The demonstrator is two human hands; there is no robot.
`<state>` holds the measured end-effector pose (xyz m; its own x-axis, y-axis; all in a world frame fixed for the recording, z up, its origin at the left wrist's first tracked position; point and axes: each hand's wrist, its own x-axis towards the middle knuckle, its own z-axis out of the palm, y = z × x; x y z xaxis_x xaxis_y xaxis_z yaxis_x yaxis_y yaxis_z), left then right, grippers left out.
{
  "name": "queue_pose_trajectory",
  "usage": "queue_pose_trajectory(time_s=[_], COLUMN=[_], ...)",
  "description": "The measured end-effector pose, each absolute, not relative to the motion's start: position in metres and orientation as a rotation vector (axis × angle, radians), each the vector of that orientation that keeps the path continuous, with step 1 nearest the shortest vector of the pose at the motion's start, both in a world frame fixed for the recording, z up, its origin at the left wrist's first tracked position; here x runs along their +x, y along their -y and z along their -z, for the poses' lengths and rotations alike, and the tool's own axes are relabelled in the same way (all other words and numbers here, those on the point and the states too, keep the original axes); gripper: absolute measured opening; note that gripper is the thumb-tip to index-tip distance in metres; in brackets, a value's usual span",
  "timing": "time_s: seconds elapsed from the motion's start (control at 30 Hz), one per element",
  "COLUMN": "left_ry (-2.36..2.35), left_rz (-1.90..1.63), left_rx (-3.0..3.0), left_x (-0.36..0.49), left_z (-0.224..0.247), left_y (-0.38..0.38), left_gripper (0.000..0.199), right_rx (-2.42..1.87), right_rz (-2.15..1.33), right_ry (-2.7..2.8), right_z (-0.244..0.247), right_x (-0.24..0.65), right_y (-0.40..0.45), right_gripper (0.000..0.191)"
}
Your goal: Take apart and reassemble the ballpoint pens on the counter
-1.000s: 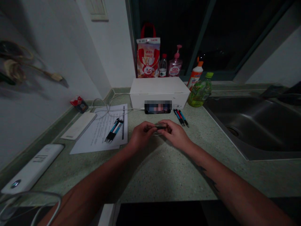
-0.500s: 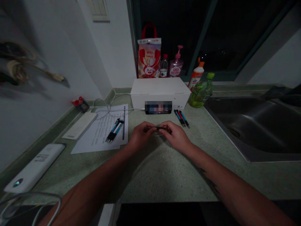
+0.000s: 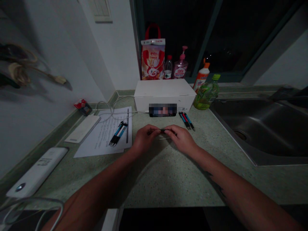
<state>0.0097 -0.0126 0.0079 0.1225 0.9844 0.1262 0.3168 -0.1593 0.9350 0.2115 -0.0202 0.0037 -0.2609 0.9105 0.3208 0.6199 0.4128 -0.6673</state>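
Fingertips [image 3: 157,131] closed further over dark pen part [image 3: 163,131]; left hand [image 3: 145,138], right hand [image 3: 181,138] pinch it, narrow grip.

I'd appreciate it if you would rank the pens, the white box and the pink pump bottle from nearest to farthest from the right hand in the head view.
From the right hand:
1. Pens: just ahead, on the countertop.
2. White box: beyond the pens, slightly left.
3. Pink pump bottle: behind the box.
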Motion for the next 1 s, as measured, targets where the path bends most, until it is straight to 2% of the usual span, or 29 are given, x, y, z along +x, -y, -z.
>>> queue_pose_trajectory(time_s=[0.13,0.33,0.47,0.57,0.8,1.0], left_ry=[-1.303,-1.263,-1.279,-1.303,-1.175,-1.399], left_rz=[-1.067,-1.046,-1.0,-0.884,-0.464,-0.646], left_rx=[1.598,1.638,1.709,1.851,2.283,2.285], left_x=[0.01,0.01,0.009,0.009,0.012,0.004], left_z=[-0.006,-0.006,-0.007,-0.005,-0.002,0.001], left_y=[0.012,0.011,0.012,0.013,0.022,0.01], left_gripper=[0.012,0.009,0.011,0.01,0.008,0.011], right_rx=[-1.339,-1.326,-1.365,-1.404,-1.536,-1.551], right_rz=[-0.572,-0.551,-0.532,-0.469,-0.366,-0.327], right_ry=[1.972,1.983,2.095,2.177,2.35,2.407], right_z=[-0.003,-0.004,-0.007,-0.009,-0.006,-0.005], right_x=[0.212,0.214,0.216,0.218,0.222,0.222], right_y=[0.02,0.021,0.02,0.018,0.016,0.015], right_gripper=[0.021,0.011,0.021,0.024,0.009,0.01])
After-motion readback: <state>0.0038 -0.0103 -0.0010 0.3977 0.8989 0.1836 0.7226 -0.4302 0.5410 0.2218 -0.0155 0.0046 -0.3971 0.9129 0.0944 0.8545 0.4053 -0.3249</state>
